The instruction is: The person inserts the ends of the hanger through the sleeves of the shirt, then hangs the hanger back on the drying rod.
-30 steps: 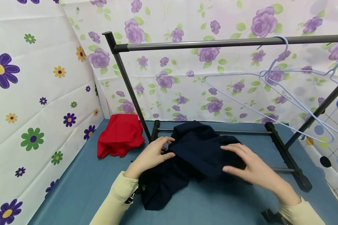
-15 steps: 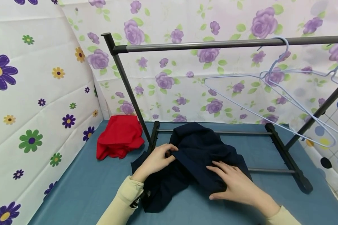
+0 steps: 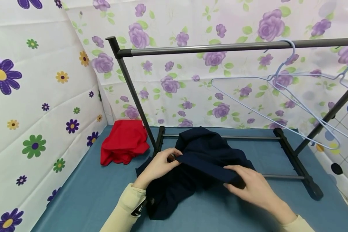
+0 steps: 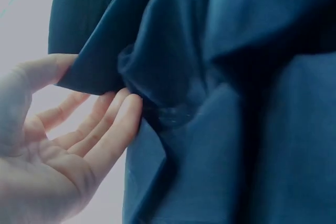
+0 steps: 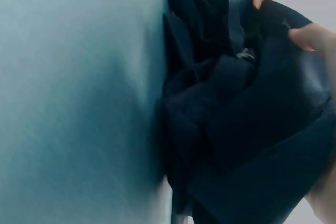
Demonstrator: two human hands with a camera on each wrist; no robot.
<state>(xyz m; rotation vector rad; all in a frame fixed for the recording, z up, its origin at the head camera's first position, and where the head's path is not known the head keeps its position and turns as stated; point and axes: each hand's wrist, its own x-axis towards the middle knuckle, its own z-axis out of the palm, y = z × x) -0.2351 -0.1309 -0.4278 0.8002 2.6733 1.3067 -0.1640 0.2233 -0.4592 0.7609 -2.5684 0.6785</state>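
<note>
A crumpled dark navy garment (image 3: 208, 145) lies on the blue surface, partly over the low bars of a rack; its exact kind is hard to tell. At its left end, my left hand (image 3: 159, 166) pinches the edge of a band of the cloth. In the left wrist view, the thumb and fingers (image 4: 113, 140) meet at the garment's edge (image 4: 100, 61). My right hand (image 3: 253, 187) holds the same band farther right, thumb below and fingers above. Between the hands the band is drawn fairly straight. In the right wrist view, a small pale spot (image 5: 244, 54) shows among the folds.
A red folded cloth (image 3: 123, 141) lies to the left, by the rack's upright. Above runs the rack's dark rail (image 3: 206, 49), with light blue wire hangers (image 3: 278, 74) at the right. The rack's black foot (image 3: 300, 167) stands on the right. Flowered sheets hang behind and left.
The right hand, first open above the garment, came down onto it and now grips the band's edge. My left hand closed on the edge. The band between them has been lifted and straightened.
</note>
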